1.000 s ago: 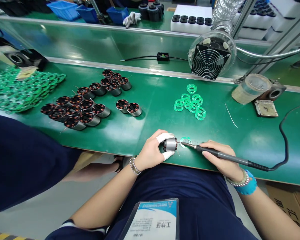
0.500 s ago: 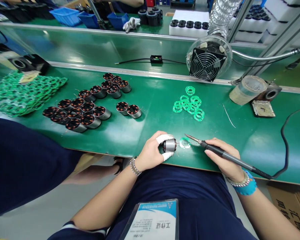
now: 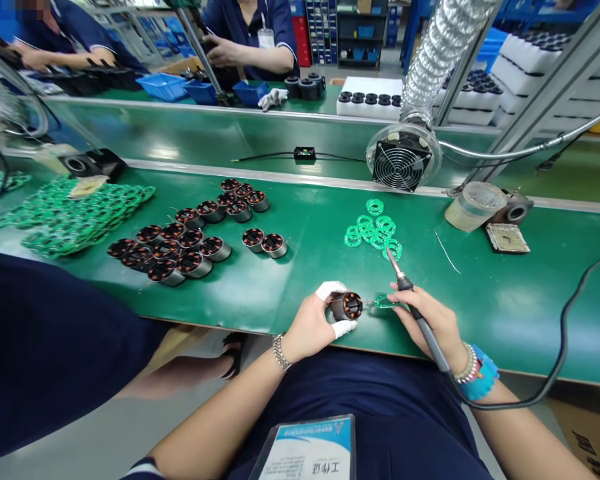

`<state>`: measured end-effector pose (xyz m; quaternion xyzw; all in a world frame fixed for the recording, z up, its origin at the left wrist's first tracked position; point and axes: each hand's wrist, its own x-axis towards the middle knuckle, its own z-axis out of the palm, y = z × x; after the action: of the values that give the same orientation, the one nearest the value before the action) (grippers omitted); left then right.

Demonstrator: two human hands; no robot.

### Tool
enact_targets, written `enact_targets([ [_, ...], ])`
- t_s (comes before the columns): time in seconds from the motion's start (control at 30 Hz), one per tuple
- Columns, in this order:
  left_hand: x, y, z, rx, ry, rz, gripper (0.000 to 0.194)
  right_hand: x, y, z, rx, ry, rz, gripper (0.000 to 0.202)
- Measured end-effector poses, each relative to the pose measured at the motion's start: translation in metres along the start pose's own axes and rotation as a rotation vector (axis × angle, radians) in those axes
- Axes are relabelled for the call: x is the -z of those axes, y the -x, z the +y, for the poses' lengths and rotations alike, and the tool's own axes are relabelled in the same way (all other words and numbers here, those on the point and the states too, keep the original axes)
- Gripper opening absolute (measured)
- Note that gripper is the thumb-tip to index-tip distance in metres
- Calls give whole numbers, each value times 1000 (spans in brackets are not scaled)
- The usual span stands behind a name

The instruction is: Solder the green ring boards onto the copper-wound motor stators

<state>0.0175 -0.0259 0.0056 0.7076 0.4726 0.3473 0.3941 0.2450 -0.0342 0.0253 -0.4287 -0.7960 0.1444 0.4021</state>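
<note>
My left hand [image 3: 317, 317], with white covers on its thumb and a fingertip, grips a motor stator [image 3: 347, 306], a metal cylinder whose copper windings face right. In my right hand [image 3: 433, 320] is a soldering iron [image 3: 414, 300], its tip pointing up and away, over the nearest loose ring. The same hand's thumb and finger pinch the edge of a green ring-shaped circuit board [image 3: 384, 301], tilted up just right of the stator. Thin wires seem to run between stator and ring. Beyond lies a cluster of similar green rings [image 3: 375, 230].
Several stators [image 3: 190, 243] stand to the left, near a heap of green boards [image 3: 80, 213]. A fan [image 3: 403, 165] with a foil duct is at the back. A plastic cup [image 3: 475, 205], a sponge tray [image 3: 507, 238] and a wire piece [image 3: 446, 252] lie right. Co-workers sit opposite.
My right hand has moved left and taken hold of the ring board, lifting it on edge. The iron's tip has swung away from me. The stator has turned, showing its windings. The view has tilted up.
</note>
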Motion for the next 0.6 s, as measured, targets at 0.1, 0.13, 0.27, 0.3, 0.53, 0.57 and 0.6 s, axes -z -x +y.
enact_targets([
  [0.1,-6,0,2,-1,-157,85,45,-9,-3,-11,-190,-98,115,28],
  [0.13,-7,1,2,0,-206,112,44,-14,-4,-17,-261,-194,121,31],
  [0.27,-8,4,1,6,-284,139,42,-26,-13,-33,-405,-602,-1,36],
  [0.3,-7,4,1,2,-287,137,42,-27,-16,-35,-410,-644,-40,37],
  [0.53,-3,6,2,10,-312,157,41,-28,-36,-29,-240,-379,-211,45],
  [0.57,-3,7,2,19,-322,160,41,-31,-37,-28,-214,-328,-203,44],
  [0.6,-4,7,2,25,-331,163,42,-33,-38,-27,-188,-279,-197,43],
])
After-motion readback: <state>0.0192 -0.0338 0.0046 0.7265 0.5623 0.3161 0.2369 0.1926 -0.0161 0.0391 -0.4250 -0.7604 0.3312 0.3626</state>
